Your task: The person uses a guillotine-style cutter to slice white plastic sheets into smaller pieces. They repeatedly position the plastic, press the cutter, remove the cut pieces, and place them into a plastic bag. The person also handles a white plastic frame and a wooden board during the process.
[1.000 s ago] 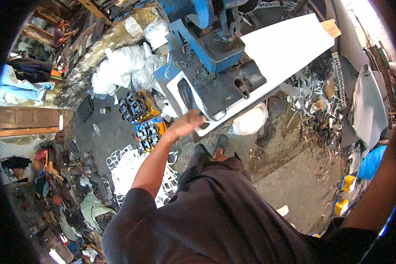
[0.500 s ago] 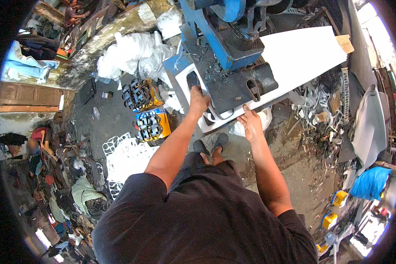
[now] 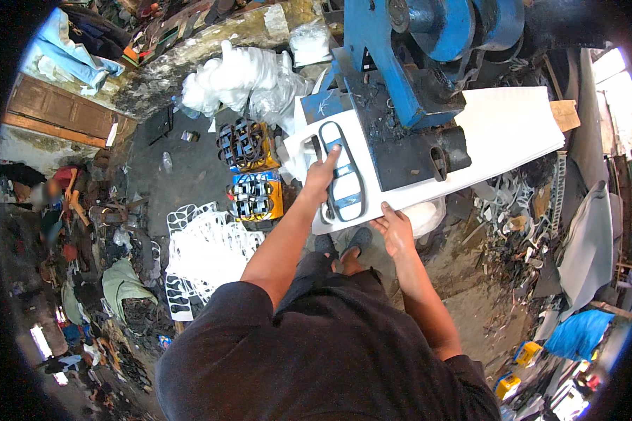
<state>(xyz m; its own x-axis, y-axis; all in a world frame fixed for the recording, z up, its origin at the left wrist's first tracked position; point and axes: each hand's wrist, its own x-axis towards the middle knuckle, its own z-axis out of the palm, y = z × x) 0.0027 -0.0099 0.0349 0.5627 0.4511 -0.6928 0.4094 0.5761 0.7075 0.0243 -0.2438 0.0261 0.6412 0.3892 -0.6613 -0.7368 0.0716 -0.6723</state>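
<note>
A white foam sheet (image 3: 509,119) lies across the bed of a blue press (image 3: 380,59). On its left end rests a sole-shaped cutting die (image 3: 347,186), a dark metal outline with blue crossbars. My left hand (image 3: 319,180) grips the die's left side, its thumb over an upper crossbar; some fingers are hidden. Along the near edge of the sheet, my right hand (image 3: 396,230) pinches the foam with the thumb on top and the fingers beneath. A black plate (image 3: 400,158) covers part of the sheet just right of the die. A cut-out opening shows left of the die.
Stacks of strapped dark pieces stand on yellow boxes (image 3: 277,198) at left. Near them lies a pile of white cut-out foam (image 3: 207,252). Clear plastic bags (image 3: 242,81) sit behind. Scraps (image 3: 516,217) litter the floor at right. Another person (image 3: 67,182) is far left.
The sole-shaped die now lies in full view on the sheet, left of the black plate. My left hand has shifted onto it. The view has moved, so the press appears farther right.
</note>
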